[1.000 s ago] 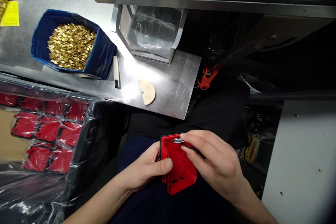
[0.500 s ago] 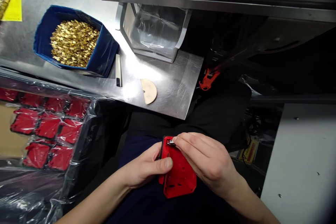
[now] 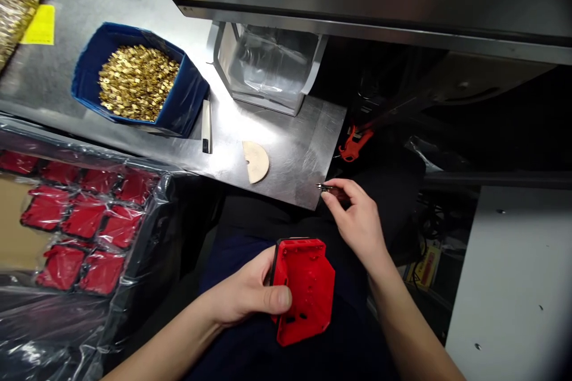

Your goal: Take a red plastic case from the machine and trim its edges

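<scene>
My left hand (image 3: 250,286) grips a red plastic housing (image 3: 313,286) with a black outer edge, the thumb pressed inside its wall. The hollow side of the housing faces up, showing small holes and bosses. Above and right of it, my right hand (image 3: 357,220) pinches a small metal tool with a narrow tip (image 3: 322,187) between thumb and fingers. Its tip points left, by the corner of the metal table; the fingers hide most of the rest, so its exact kind is unclear.
A blue bin (image 3: 192,104) of brass-coloured parts stands on the metal table (image 3: 286,149), near a white-handled cutter (image 3: 206,128), a half-round wooden piece (image 3: 257,162) and a grey bin (image 3: 268,101). Bagged red parts (image 3: 83,217) fill a lined box at left. An orange tool (image 3: 355,144) hangs beyond the table's edge.
My right hand has drawn the small metal tool out of the housing, up and to the right toward the table corner. My left hand still holds the housing, and the view has shifted slightly.
</scene>
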Tool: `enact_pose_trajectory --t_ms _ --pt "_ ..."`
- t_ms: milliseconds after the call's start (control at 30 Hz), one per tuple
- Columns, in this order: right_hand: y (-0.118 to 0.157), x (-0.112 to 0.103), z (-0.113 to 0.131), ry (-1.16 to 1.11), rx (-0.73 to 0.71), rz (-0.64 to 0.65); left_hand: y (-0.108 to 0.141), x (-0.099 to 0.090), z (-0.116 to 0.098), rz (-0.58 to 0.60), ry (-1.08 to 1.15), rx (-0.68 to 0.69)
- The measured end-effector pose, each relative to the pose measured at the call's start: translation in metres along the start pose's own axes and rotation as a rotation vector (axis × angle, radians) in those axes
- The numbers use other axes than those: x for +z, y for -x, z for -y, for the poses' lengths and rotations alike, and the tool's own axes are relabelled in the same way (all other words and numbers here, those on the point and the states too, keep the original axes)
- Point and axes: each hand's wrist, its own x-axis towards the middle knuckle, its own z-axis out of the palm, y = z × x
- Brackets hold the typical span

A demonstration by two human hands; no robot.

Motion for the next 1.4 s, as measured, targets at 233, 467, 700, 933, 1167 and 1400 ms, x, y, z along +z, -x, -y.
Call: enact_pose_trajectory --t_ms 233,467,700,933,1167,1400 --pt "-0.065 0.061 0.003 0.246 -0.192 -0.028 0.001 0.008 -0.003 0.047 0.083 0.032" --pt "-0.045 0.051 0.000 0.115 -0.139 0.020 0.001 0.014 -0.010 -0.147 -0.110 0.125" --pt "0.055 -0.008 0.022 -0.280 -0.141 0.490 -0.017 0.013 -0.012 -0.451 -0.293 0.145" --pt "0.078 -0.009 0.020 -0.128 -0.349 0.487 -0.031 0.018 -0.016 -0.566 -0.424 0.071" --pt "0.081 -0.007 0.012 -0.244 -0.405 0.411 -0.024 0.019 -0.019 -0.474 -0.496 0.207" --pt "0.082 -0.009 0.013 -0.215 -0.424 0.409 -0.022 0.021 -0.018 -0.452 -0.549 0.336"
